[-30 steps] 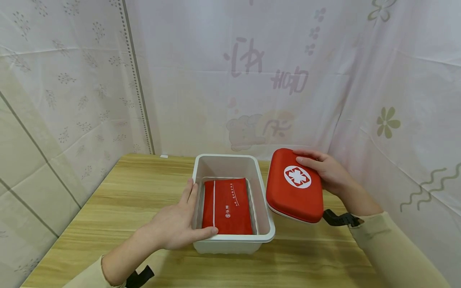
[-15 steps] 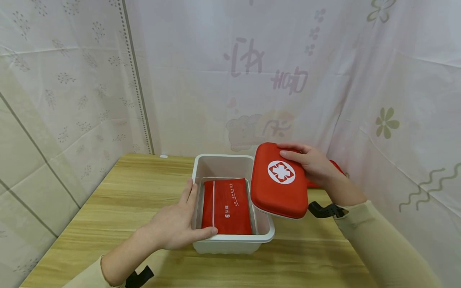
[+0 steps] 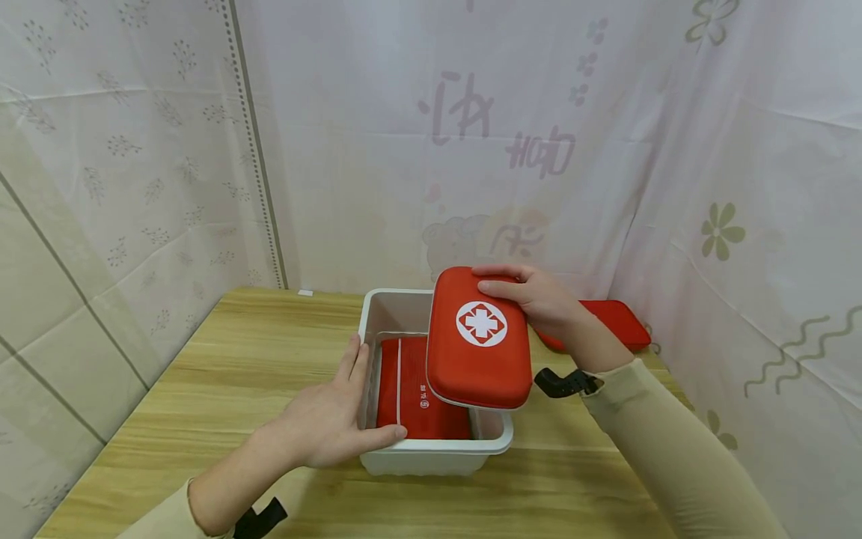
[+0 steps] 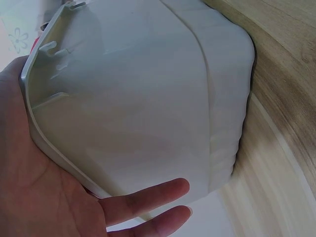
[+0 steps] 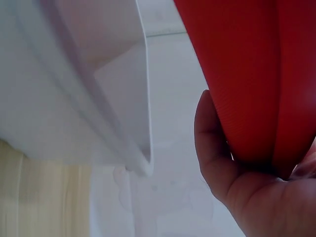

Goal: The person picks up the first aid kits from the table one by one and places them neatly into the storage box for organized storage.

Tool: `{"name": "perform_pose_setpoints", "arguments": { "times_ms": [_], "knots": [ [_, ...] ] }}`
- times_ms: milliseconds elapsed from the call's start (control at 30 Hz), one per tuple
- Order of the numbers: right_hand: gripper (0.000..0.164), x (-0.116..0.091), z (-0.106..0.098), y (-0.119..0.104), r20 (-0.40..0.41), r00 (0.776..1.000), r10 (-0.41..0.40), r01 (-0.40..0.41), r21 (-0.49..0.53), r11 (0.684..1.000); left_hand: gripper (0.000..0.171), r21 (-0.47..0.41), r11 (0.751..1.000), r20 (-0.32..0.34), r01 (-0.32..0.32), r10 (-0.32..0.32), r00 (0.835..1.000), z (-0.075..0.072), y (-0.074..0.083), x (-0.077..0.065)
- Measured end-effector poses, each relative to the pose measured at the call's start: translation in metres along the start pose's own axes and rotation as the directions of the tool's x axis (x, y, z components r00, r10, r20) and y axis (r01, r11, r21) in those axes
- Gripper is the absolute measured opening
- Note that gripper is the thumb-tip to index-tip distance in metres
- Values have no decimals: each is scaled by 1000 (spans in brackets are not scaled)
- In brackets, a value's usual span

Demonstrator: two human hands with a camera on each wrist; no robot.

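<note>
A red hard-shell first-aid case with a white cross emblem is held tilted over the right part of a white plastic bin. My right hand grips the case at its far right edge; in the right wrist view, fingers and thumb clasp the red case from both sides. Inside the bin lies a flat red pouch with a white stripe and lettering, partly hidden by the case. My left hand rests on the bin's near left corner, thumb along the front rim, straight fingers against the outer wall.
Another red case lies on the wooden table behind my right forearm. Near the table's back edge is a small white piece. Patterned curtains enclose the table at the back and sides.
My right hand has carried the first-aid case leftward, from beside the bin to above it, exposing the other red case behind. The left hand has stayed on the bin's corner.
</note>
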State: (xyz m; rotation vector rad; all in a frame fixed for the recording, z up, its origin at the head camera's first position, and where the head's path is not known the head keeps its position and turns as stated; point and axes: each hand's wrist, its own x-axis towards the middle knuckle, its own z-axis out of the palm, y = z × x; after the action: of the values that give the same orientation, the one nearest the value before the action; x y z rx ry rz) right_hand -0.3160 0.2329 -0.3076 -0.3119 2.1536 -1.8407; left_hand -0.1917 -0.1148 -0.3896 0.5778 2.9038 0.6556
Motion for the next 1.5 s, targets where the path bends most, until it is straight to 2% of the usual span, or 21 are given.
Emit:
{"name": "perform_pose_setpoints", "arguments": {
  "times_ms": [433, 733, 1033, 1333, 1500],
  "knots": [
    [42, 31, 42, -10, 95, 995, -18, 25, -68, 997, 141, 3, 1000, -3, -14, 14, 1000, 0, -3, 0],
    [39, 51, 66, -3, 111, 993, -27, 50, -202, 978, 142, -1, 1000, 0, -9, 9, 1000, 0, -4, 0],
    [37, 64, 89, 6, 139, 990, 18, 13, -217, 976, 140, 8, 1000, -10, -20, 20, 1000, 0, -4, 2],
    [33, 67, 97, 14, 138, 990, 38, 15, -365, 931, 140, -12, 1000, 9, -2, 2, 1000, 0, -4, 3],
    [32, 69, 97, 20, 139, 990, 36, 22, -399, 917, 140, -13, 1000, 13, 2, -2, 1000, 0, -4, 3]
  ]
}}
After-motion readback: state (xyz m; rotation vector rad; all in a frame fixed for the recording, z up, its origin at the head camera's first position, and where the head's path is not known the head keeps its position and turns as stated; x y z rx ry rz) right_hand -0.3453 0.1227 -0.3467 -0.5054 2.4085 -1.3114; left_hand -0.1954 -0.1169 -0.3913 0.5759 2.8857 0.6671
